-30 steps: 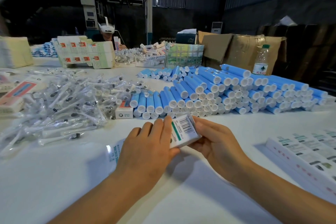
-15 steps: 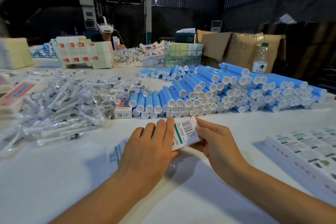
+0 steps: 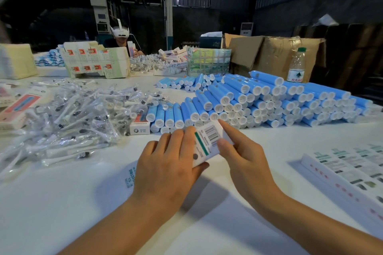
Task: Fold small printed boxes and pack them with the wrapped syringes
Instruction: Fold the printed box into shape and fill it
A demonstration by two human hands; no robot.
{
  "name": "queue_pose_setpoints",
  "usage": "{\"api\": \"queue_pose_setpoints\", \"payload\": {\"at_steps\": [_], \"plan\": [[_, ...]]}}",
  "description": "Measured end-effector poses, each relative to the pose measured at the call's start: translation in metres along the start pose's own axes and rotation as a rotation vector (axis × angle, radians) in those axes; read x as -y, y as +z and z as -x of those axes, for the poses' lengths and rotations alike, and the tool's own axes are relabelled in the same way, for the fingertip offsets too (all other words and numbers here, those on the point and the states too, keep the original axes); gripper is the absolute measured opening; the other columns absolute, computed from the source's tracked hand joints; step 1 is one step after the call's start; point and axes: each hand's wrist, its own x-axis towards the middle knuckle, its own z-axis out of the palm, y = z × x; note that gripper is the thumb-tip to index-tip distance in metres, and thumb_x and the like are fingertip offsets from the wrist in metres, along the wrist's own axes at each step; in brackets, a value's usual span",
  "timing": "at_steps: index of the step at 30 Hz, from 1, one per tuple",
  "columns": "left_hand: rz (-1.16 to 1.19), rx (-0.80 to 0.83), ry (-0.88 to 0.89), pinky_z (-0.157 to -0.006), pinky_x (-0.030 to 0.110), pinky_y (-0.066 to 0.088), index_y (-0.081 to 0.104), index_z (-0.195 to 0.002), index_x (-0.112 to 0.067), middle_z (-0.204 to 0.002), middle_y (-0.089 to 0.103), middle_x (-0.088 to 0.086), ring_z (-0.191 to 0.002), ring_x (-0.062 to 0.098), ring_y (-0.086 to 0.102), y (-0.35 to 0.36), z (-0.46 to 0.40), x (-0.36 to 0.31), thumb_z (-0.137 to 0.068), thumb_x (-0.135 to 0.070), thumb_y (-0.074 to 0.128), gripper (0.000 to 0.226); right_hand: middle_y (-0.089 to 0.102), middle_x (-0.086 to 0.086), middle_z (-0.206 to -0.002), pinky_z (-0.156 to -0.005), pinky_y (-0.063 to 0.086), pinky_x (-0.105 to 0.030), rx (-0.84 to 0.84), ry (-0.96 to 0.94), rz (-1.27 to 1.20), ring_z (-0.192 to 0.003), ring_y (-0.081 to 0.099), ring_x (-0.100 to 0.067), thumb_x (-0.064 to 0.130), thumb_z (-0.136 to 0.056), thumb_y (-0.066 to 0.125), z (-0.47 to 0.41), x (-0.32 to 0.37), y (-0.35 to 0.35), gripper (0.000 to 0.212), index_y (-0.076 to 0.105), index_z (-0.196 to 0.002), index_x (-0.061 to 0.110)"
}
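The small printed box [image 3: 208, 143] sits just above the white tabletop [image 3: 62, 203], held between both hands in the middle of the view, its barcode face turned up. Its long axis runs from near-left to far-right, tilted away from the person. The left hand [image 3: 172, 163] grips the near end, fingers curled over the top and thumb tucked beneath. The right hand [image 3: 244, 155] holds the far end, its forefinger stretched along the upper edge and its thumb pressing the printed face; this hand seems the one placed to work the end flap. Whether that end is closed cannot be told.

The wrapped syringes [image 3: 68, 122] lie in a loose heap well to the left, nearer the left hand, so reaching one would likely fall to that side. A finished carton [image 3: 139, 127] stands at the heap's edge. Behind the box, blue tubes [image 3: 259, 103] are stacked in a long bank. Flat printed box blanks [image 3: 352, 170] lie in a row to the right. An open cardboard carton [image 3: 275, 51] stands at the back, its contents hidden.
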Motion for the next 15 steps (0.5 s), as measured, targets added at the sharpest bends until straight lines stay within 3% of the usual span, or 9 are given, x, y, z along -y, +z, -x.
{"api": "queue_pose_setpoints", "payload": {"at_steps": [3, 6, 9, 11, 15], "plan": [[0.020, -0.004, -0.053, -0.057, 0.037, 0.052, 0.062, -0.112, 0.003, -0.092, 0.066, 0.016, -0.075, 0.032, 0.064, -0.0042, -0.0030, -0.0020, -0.075, -0.046, 0.051, 0.063, 0.070, 0.011, -0.088, -0.067, 0.053, -0.022, -0.135, -0.086, 0.062, -0.087, 0.062, -0.007, 0.016, -0.089, 0.062, -0.0026, 0.0025, 0.0005, 0.013, 0.062, -0.088, 0.029], [0.006, 0.003, -0.054, -0.056, 0.036, 0.051, 0.062, -0.112, 0.005, -0.090, 0.065, 0.016, -0.073, 0.032, 0.064, -0.0046, -0.0027, -0.0046, -0.073, -0.047, 0.057, 0.064, 0.066, 0.002, -0.087, -0.063, 0.050, -0.027, -0.212, -0.155, 0.217, -0.079, 0.056, -0.017, 0.022, -0.087, 0.066, -0.0031, -0.0008, -0.0005, 0.016, 0.055, -0.077, 0.027], [-0.003, -0.007, -0.051, -0.056, 0.035, 0.051, 0.062, -0.112, 0.006, -0.090, 0.065, 0.017, -0.073, 0.032, 0.064, -0.0042, -0.0026, -0.0067, -0.074, -0.046, 0.054, 0.065, 0.060, 0.006, -0.085, -0.060, 0.042, -0.016, -0.234, -0.291, 0.360, -0.075, 0.047, -0.007, 0.031, -0.086, 0.058, -0.0008, 0.0005, 0.0016, 0.014, 0.049, -0.075, 0.029], [-0.010, -0.022, -0.051, -0.057, 0.035, 0.051, 0.061, -0.112, 0.007, -0.090, 0.064, 0.018, -0.073, 0.033, 0.064, -0.0029, -0.0027, -0.0075, -0.071, -0.045, 0.063, 0.066, 0.056, 0.011, -0.084, -0.061, 0.040, -0.010, -0.256, -0.354, 0.412, -0.077, 0.044, -0.002, 0.028, -0.085, 0.056, -0.0003, 0.0005, 0.0036, 0.013, 0.047, -0.076, 0.028], [-0.033, -0.037, -0.052, -0.056, 0.035, 0.052, 0.061, -0.111, 0.008, -0.090, 0.064, 0.019, -0.073, 0.033, 0.064, -0.0031, -0.0026, -0.0080, -0.071, -0.045, 0.062, 0.066, 0.050, 0.016, -0.084, -0.062, 0.040, -0.007, -0.250, -0.404, 0.475, -0.081, 0.043, 0.001, 0.023, -0.085, 0.057, 0.0008, 0.0029, 0.0038, 0.009, 0.051, -0.080, 0.021]]}}
